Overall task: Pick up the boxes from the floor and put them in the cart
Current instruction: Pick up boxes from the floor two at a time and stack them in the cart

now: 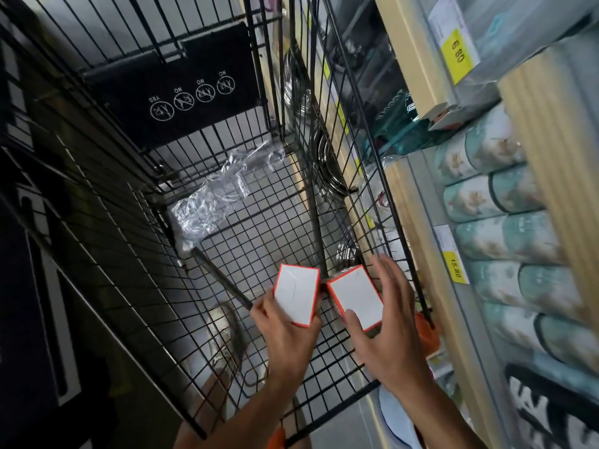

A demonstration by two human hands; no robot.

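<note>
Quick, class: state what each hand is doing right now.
Left hand: grips the left box.
Right hand: holds the right box.

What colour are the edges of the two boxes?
Orange-red edges on the white boxes, seen in the head view.

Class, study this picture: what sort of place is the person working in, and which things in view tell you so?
Most likely a shop aisle. A wire shopping cart stands beside shelving carrying yellow price tags, with rows of packaged goods stacked on the shelves.
</note>
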